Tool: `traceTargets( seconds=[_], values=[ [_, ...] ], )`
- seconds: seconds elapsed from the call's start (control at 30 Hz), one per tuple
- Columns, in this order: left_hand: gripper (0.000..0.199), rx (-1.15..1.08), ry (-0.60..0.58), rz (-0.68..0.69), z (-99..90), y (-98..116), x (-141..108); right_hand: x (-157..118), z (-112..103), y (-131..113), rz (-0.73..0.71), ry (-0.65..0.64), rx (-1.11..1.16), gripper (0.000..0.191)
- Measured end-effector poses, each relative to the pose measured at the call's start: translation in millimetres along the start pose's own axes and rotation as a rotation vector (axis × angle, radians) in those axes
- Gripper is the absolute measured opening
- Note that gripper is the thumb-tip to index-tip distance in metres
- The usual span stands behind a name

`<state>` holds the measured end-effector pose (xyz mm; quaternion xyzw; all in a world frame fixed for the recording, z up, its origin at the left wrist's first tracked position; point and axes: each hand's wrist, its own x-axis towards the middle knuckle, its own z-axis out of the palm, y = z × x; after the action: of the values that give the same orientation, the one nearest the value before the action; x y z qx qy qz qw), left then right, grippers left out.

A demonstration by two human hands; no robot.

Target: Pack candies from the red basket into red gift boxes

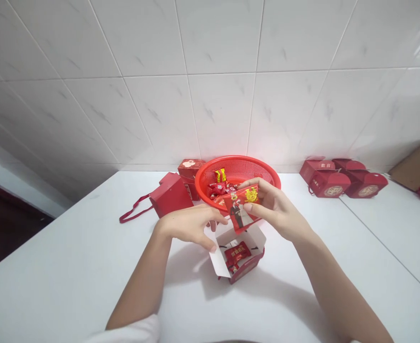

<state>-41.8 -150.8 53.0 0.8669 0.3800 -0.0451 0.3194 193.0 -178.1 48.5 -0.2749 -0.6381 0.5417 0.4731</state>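
Between thumb and fingers, my right hand (272,207) grips a flat red packet (241,209) printed with a couple and gold lettering. The packet is tilted above an open red gift box (247,269) with a white inside. Inside that box lie red wrapped candies (236,252). My left hand (191,226) is at the box's left side, fingers apart, its thumb at the raised white flap (220,262); whether it presses on the flap I cannot tell. Just behind the hands, a red plastic basket (263,169) holds several wrapped sweets (219,188).
A red box with a ribbon handle (172,195) lies left of the basket, another red box (191,166) behind it. Several closed red boxes (329,183) stand at the back right, near a brown cardboard box (415,166). The white table (70,267) meets a tiled wall (224,114).
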Motion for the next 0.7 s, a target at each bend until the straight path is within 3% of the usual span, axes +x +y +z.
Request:
traceTargets(
  seconds=[0.17, 0.37, 0.5, 0.57, 0.7],
  values=[
    [0.063, 0.014, -0.005, 0.058, 2.2, 2, 2, -2, -4, -3, -0.038, 0.029, -0.053, 0.018],
    [0.066, -0.038, 0.01, 0.109, 5.2, 3, 4, -15, -15, -15, -0.075, 0.01, -0.183, 0.027],
    [0.065, -0.031, 0.017, 0.116, 5.3, 4, 5, -21, -15, -18, -0.076, -0.207, -0.435, 0.034],
    [0.07, -0.03, 0.015, 0.103, 5.6, 4, 5, -21, -13, -16, -0.099, -0.251, -0.529, 0.038],
    [0.074, -0.017, 0.006, 0.089, 6.3, 5, 4, -21, -14, -14, -0.165, -0.117, -0.662, 0.036]
  ],
)
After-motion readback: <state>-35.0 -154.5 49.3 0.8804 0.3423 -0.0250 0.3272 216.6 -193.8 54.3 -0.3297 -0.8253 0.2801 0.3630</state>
